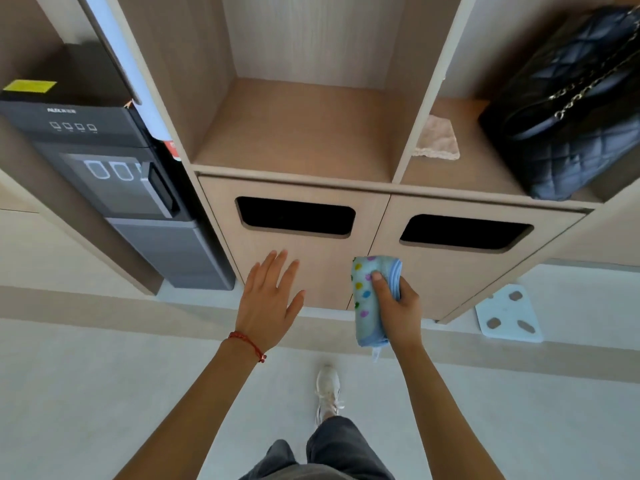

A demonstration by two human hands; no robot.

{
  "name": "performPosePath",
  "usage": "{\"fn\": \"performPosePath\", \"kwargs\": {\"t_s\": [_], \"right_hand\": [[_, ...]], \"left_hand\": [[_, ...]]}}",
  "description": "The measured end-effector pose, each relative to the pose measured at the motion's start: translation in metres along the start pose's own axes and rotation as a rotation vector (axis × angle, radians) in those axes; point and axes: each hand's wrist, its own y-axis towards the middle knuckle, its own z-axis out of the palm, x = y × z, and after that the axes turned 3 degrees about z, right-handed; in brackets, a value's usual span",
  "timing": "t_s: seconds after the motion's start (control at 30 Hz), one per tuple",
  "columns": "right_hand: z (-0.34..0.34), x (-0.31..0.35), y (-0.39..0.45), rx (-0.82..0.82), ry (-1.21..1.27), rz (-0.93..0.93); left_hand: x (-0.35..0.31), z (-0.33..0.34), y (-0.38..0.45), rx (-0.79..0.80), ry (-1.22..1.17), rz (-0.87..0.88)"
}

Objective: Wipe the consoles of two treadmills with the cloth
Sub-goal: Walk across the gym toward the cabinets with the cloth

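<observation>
A folded light-blue cloth point(366, 299) with coloured dots is gripped in my right hand point(398, 306), thumb across its front, held in front of the lower cabinet doors. My left hand point(268, 299) is held out flat beside it with straight, spread fingers and holds nothing; a red string bracelet is on its wrist. No treadmill or console is in view.
A wooden shelf unit point(294, 183) stands ahead, with two lower doors with dark cut-out slots. A beige cloth point(438, 138) and a black quilted bag point(571, 109) lie in the right compartment. A dark water dispenser point(114, 168) stands left. A white scale point(507, 315) lies on the floor.
</observation>
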Motion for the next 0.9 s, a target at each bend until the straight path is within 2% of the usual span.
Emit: {"fn": "performPosePath", "kwargs": {"t_s": [0.33,0.63,0.9], "right_hand": [[0.034,0.07,0.147,0.039,-0.01,-0.005],[0.079,0.105,0.228,0.037,-0.023,-0.004],[0.113,0.122,0.293,-0.046,-0.308,-0.011]], "left_hand": [[0.023,0.017,0.144,-0.076,-0.024,-0.04],[0.06,0.035,0.229,-0.027,-0.035,-0.027],[0.102,0.038,0.289,-0.001,-0.016,-0.028]]}}
